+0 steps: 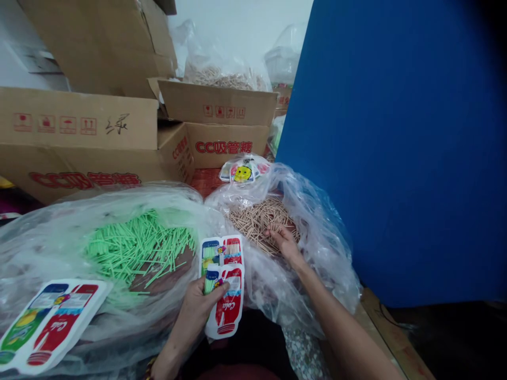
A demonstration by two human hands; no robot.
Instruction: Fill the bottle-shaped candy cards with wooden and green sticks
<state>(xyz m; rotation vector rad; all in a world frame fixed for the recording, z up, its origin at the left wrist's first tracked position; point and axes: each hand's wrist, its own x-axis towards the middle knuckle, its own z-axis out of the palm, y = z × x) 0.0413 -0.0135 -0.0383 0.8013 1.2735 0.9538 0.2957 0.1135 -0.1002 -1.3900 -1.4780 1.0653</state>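
My left hand (200,303) is closed on a bottle-shaped candy packet (229,311), its thumb across the front near green sticks. The packet has a red Cola side. Just beyond it lies a second such packet (233,248) with green and brown sticks showing in its windows. My right hand (283,243) reaches into a plastic bag of thin brown sticks (253,216), fingertips pinched together among them. Whether sticks are between those fingers is too small to make out. Left of my hands, light green sticks (138,245) lie heaped in another open bag.
More candy packets (55,322) lie stacked at the lower left. Cardboard boxes (79,158) stand along the back, one topped by a bag of brown sticks (225,76). A blue panel (396,158) blocks the right side. A packet with a yellow smiley (242,173) sits behind the brown sticks.
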